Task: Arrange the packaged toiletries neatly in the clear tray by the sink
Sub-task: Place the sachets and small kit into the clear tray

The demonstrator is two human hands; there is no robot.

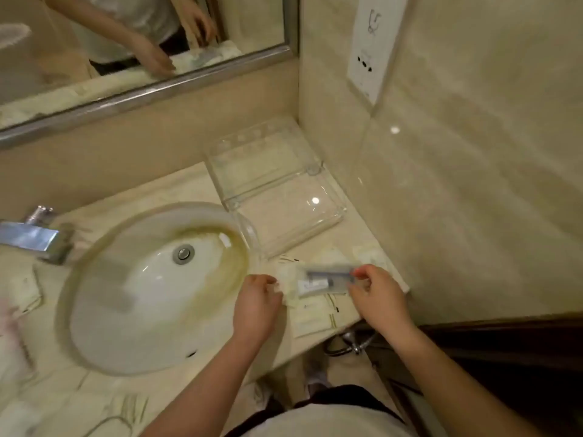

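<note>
While left hand [256, 298] and right hand [376, 294] pinch the packet [328, 280] by its two ends, its long axis lies crosswise, clear tray [343, 211] just beyond.

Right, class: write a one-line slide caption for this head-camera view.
Left hand grips a white packet, right hand pinches a clear toiletry packet, near the clear tray beside the sink.

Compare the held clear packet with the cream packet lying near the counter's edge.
The clear packet is see-through, showing a dark long item; the cream packet is opaque. The right hand pinches the clear packet; the cream packet lies flat. Both are outside the clear tray.
</note>
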